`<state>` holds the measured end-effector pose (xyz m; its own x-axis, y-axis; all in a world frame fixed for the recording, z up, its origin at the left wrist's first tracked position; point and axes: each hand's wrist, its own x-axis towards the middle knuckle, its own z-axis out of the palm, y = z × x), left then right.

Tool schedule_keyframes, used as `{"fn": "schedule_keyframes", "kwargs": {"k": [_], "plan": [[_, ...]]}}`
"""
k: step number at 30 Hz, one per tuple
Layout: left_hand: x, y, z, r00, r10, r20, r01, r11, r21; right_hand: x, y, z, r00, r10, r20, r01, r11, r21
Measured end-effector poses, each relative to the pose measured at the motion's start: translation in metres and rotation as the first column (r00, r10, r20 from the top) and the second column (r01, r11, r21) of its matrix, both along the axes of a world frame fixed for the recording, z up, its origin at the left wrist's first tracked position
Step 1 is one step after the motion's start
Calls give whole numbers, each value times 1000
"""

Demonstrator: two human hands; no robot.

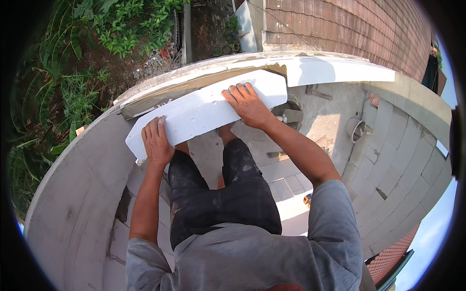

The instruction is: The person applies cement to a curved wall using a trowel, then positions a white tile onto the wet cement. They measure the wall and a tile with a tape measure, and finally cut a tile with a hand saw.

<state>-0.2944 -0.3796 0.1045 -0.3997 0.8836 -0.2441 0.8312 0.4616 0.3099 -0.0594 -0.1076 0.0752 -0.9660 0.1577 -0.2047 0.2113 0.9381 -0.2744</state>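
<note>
A long white block (208,109) lay across the upper middle of the frame, directly under both hands, its long axis running on a slant from the left centre up toward the top centre. Just beyond its far edge, the curved wall (141,107) showed a tan-grey strip (199,82) that followed much the same slant; whether the block touched the wall there or hung just clear could not be told from this angle. Its right end came near the left end of a second white block (349,71), which sat along the wall in the upper right of the frame. The right hand (246,105) was the nearer to that neighbouring block, with its fingers slightly spread and bent over the held block's upper face, toward the right end. The left hand (158,140) gripped the opposite end, at left centre, with fingers close together and part-curled over the face; its thumb could not be made out. Both hands had hold of the block, which stretched between and past them, above the person's legs (218,194).
</note>
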Motion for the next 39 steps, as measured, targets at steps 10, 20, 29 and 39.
{"fn": "schedule_keyframes", "kwargs": {"k": [10, 20, 29, 39], "plan": [[-26, 23, -38, 1000, -19, 20, 18, 999, 49, -18, 20, -15, 999, -41, 22, 41, 999, -13], [-29, 33, -63, 999, -33, 31, 30, 994, 103, -23, 33, -28, 998, -50, 36, 52, 998, -35], [-26, 44, -66, 997, -9, 78, 4, 998, 64, -20, 38, -34, 996, -55, 70, 57, 998, -27], [-28, 55, -75, 999, -17, 36, 17, 1000, 26, -20, 43, -40, 985, -79, 151, 84, 996, -31]]}}
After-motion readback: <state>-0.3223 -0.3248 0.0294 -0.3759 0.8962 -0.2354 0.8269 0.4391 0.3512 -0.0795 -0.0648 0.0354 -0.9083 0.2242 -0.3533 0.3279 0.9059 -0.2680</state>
